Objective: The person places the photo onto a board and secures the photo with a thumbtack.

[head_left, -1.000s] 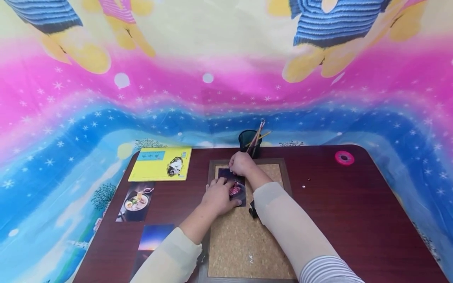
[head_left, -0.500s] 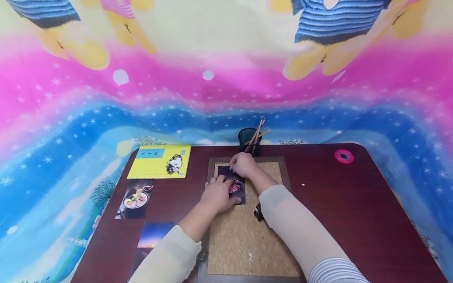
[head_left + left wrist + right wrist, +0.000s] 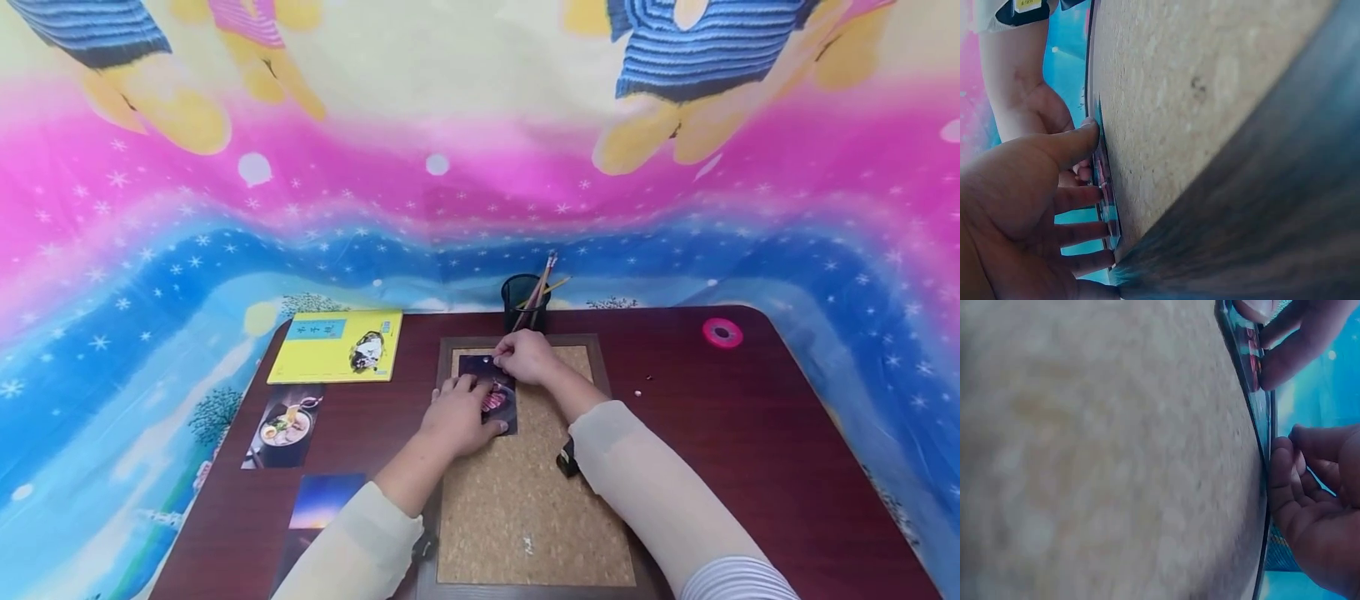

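A dark photo card with a picture of meat lies at the upper left of the framed cork board. My left hand presses it down with spread, nearly straight fingers, as the left wrist view also shows. At the photo's top edge sits a small white pin head. Just right of it is my right hand, fingers curled, fingertips close to the pin. In the right wrist view, the right hand has its thumb and forefinger together, with no object visible between them.
A ramen photo, a sunset photo and a yellow book lie left. Behind the board stands a mesh pen cup with pencils. To the right are a pink ring-shaped item and a small white bit.
My right hand has shifted slightly right, leaving the white pin head visible on the photo. The left hand keeps its place on the card.
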{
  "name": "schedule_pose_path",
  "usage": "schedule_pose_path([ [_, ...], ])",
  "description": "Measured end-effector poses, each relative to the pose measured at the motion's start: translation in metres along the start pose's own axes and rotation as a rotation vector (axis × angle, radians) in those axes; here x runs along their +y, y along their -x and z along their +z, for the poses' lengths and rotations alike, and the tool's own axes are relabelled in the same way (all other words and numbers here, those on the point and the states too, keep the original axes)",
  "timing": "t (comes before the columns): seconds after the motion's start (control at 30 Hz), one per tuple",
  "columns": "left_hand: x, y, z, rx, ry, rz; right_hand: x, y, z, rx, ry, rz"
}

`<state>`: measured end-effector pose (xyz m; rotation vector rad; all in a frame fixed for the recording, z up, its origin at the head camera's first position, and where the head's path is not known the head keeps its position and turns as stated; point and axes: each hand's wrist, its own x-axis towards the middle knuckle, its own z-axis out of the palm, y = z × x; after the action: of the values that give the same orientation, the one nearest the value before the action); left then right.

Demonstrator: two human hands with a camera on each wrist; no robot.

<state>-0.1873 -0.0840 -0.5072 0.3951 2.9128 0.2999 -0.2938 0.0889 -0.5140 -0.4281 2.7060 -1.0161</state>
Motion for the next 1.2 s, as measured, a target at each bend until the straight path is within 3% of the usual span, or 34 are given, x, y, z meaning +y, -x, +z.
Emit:
schedule_pose_path([
  [0.4, -0.007, 0.009, -0.004, 0.040, 0.071, 0.028, 0.012, 0.029, -0.023, 0.029, 0.032, -0.070],
  [0.7, -0.024, 0.021, -0.006, 0.103, 0.162, 0.053, 0.016, 0.045, -0.028, 0.056, 0.072, -0.113],
  [0.93, -0.050, 0.045, -0.012, 0.172, 0.245, 0.064, 0.018, 0.052, -0.027, 0.060, 0.072, -0.154],
  [1.2, -0.077, 0.076, -0.019, 0.189, 0.307, 0.050, 0.020, 0.059, -0.028, 0.111, 0.077, -0.188],
])
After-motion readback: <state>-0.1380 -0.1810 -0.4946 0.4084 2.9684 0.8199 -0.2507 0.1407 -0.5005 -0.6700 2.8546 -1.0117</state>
